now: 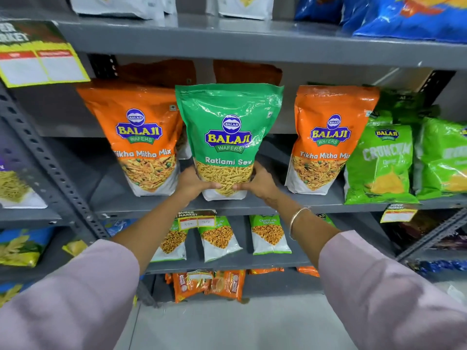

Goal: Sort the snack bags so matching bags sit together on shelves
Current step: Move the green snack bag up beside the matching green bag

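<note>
A green Ratlami Sev bag (228, 127) stands upright at the middle of the grey shelf (252, 204), between two orange Tikha Mitha Mix bags: one on its left (141, 137), one on its right (326, 137). My left hand (190, 184) grips the green bag's lower left side and my right hand (260, 183) grips its lower right side. More orange bags (247, 70) sit behind, partly hidden. Light green Crunchex bags (384, 162) stand at the shelf's right end.
Small green Chana Jor Garam packs (270, 234) stand on the shelf below, orange packets (209, 284) lower still. White bags (118, 5) and blue bags (414, 16) fill the top shelf. A slotted upright post (50, 168) runs at left. Price tags (40, 64) hang from shelf edges.
</note>
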A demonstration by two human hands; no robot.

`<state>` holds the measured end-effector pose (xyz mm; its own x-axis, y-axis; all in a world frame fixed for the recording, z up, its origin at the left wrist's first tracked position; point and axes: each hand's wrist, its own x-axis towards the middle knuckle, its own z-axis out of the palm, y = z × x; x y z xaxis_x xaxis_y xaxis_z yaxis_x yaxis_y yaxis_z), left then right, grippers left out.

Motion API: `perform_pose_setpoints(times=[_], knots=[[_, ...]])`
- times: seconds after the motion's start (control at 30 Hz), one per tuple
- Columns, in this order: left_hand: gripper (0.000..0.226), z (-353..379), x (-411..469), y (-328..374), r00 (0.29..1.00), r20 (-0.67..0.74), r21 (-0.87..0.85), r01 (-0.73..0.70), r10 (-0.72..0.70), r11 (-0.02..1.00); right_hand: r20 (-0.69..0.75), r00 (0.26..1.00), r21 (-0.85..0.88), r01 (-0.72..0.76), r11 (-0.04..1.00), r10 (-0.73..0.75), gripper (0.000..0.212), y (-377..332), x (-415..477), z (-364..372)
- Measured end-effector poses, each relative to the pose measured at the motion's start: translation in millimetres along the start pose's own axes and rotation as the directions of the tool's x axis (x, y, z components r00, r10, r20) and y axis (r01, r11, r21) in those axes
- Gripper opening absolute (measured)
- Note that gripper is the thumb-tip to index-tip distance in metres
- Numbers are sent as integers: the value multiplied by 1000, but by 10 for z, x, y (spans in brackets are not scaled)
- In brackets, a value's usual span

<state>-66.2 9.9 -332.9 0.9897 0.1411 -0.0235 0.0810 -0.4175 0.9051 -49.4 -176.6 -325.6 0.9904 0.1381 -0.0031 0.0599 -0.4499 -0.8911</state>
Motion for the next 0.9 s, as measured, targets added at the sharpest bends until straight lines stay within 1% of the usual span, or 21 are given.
perform_pose_setpoints(times=[0.13,0.27,0.37,0.47,0.53,0.6,0.67,0.7,0.77,0.8,0.87,0.9], knots=[[65,-107,-268,95,999,-10,12,-47,48,999,-24,999,-15,33,999,-33,75,-141,-280,-35],[65,-218,-561,348,989,-28,49,-147,148,988,-40,996,-18,77,997,-78,73,-372,-594,-218],[51,-317,-733,645,975,-8,94,-220,222,971,-66,991,-26,115,993,-116,74,-600,-830,-432],[40,-432,-862,1013,963,22,99,-270,269,958,-91,981,-72,168,983,-174,70,-927,-1038,-709],[34,-533,-939,1305,943,29,63,-332,330,941,-109,968,-89,218,972,-227,66,-1200,-1152,-911],[35,-650,-974,1618,917,5,31,-398,398,917,-129,953,-128,258,958,-274,63,-1511,-1225,-1123],[47,-791,-1010,1991,891,-46,62,-450,453,891,-146,935,-147,302,942,-322,59,-1852,-1257,-1348],[49,-863,-1029,2174,881,-68,65,-464,468,883,-153,923,-155,331,931,-354,59,-2016,-1264,-1454],[42,-1017,-1015,2546,861,-83,44,-500,502,865,-171,890,-199,389,900,-422,60,-2354,-1227,-1657],[39,-1073,-999,2698,856,-83,41,-509,511,860,-183,883,-201,397,896,-432,59,-2481,-1191,-1728],[36,-1182,-935,3017,845,-95,61,-522,526,851,-186,881,-160,409,898,-434,52,-2726,-1073,-1880],[40,-1225,-880,3154,850,-105,89,-509,516,856,-180,885,-133,410,903,-428,50,-2822,-992,-1945]])
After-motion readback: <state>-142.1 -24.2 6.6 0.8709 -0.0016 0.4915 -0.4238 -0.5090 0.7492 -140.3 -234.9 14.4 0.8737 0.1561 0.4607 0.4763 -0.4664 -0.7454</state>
